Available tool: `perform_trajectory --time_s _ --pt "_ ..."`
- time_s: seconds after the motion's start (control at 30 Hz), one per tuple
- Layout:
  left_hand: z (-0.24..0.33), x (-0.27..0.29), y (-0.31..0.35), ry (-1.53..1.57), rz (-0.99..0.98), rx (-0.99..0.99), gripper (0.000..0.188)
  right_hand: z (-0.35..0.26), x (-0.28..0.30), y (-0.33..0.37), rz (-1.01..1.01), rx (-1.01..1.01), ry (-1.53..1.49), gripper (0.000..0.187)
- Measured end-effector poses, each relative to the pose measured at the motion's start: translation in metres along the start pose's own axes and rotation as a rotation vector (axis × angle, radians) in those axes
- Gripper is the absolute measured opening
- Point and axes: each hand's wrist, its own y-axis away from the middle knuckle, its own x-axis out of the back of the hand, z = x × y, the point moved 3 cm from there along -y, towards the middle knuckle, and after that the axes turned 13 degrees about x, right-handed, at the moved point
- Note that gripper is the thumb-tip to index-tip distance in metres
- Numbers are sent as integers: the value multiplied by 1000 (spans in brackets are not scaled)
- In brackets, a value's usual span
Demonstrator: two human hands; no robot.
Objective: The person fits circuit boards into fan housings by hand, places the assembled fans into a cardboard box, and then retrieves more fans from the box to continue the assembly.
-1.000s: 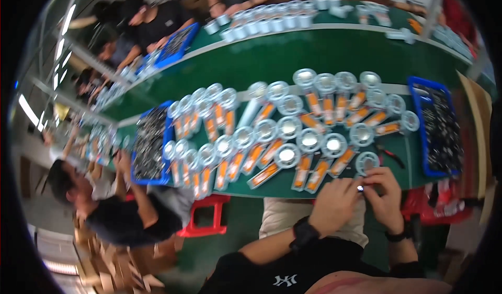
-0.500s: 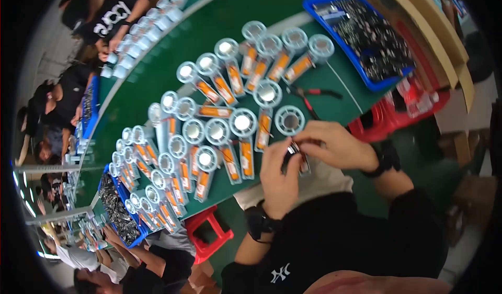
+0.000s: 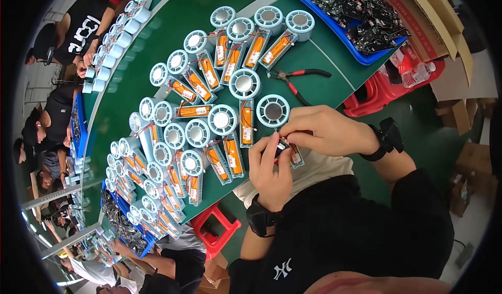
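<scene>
At the green table's near edge lies a light-blue fan unit with a round slotted head (image 3: 273, 111); its handle (image 3: 297, 158) passes beneath my hands. Between the thumb and fingers of my left hand (image 3: 270, 173) is a small black circuit board (image 3: 282, 146). My right hand (image 3: 327, 132) is closed in a pinch right beside that board; its fingertips hide whatever they grip, though thin wires show close by. Just beyond my right hand rests a pair of red-handled cutting pliers (image 3: 300, 79).
Several similar fan units with orange batteries (image 3: 246, 121) crowd the green table (image 3: 157, 48) to the left. A blue tray (image 3: 361, 58) of black circuit boards stands far right, near a cardboard box (image 3: 418, 27) and red stool (image 3: 366, 92). Co-workers sit along the left.
The view has shifted, so the table things appear farther up and left. Both hands stay together at the small circuit board, with the fingers slightly moved.
</scene>
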Motion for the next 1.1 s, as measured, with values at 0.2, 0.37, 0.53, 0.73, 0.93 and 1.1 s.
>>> perform_trajectory --time_s 0.2,0.37,0.53,0.73,0.93,1.1 --pt "0 0 -4 -58 10 -42 42 -8 12 -8 -74 -20 53 20" --pt "-2 -1 0 -86 50 -99 41 -1 7 -9 -89 40 8 22" --pt "-2 -4 5 -168 44 -82 40 -2 2 -3 -72 -18 4 22" --pt "2 -3 0 -245 77 -150 40 0 4 -4 -121 -2 101 26" --pt "0 -6 -3 -277 143 -220 37 4 -3 -8 -157 135 252 27" --pt "1 -11 -4 -264 143 -205 35 8 -1 -5 -187 88 213 25"
